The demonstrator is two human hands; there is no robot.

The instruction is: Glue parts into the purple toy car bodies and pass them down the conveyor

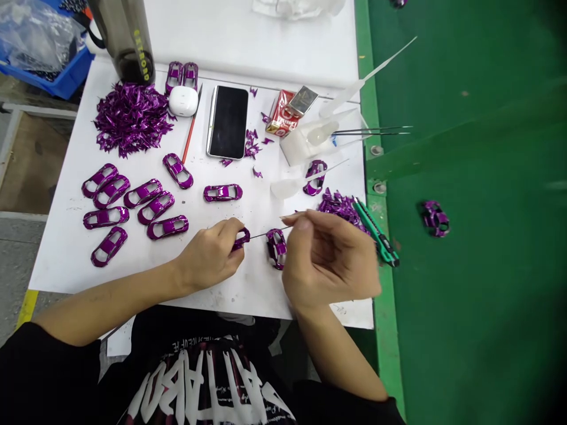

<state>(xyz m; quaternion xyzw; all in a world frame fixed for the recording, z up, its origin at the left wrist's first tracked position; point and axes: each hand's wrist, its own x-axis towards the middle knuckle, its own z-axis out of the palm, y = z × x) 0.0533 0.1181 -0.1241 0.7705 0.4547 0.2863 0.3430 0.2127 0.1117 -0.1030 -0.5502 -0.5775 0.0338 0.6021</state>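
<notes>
My left hand (213,252) is closed around a shiny purple toy car body (241,238), most of it hidden by the fingers. A thin dark pointed tool (263,234) is pinched in my right hand (330,257), and its tip reaches the car body. Whether the tool has one prong or two, I cannot tell. Between my hands, a second purple car body (277,249) rests on the white table. Another car body (222,192) lies beyond my left hand, and one more (315,177) sits past my right hand near a dropper (286,188).
Several car bodies (106,245) lie at left, below a heap of small purple pieces (130,118). A phone (228,123), earbud case (183,101), bottle (126,41) and green cutter (376,233) surround the work. The green conveyor belt (478,307) carries a car body (435,218).
</notes>
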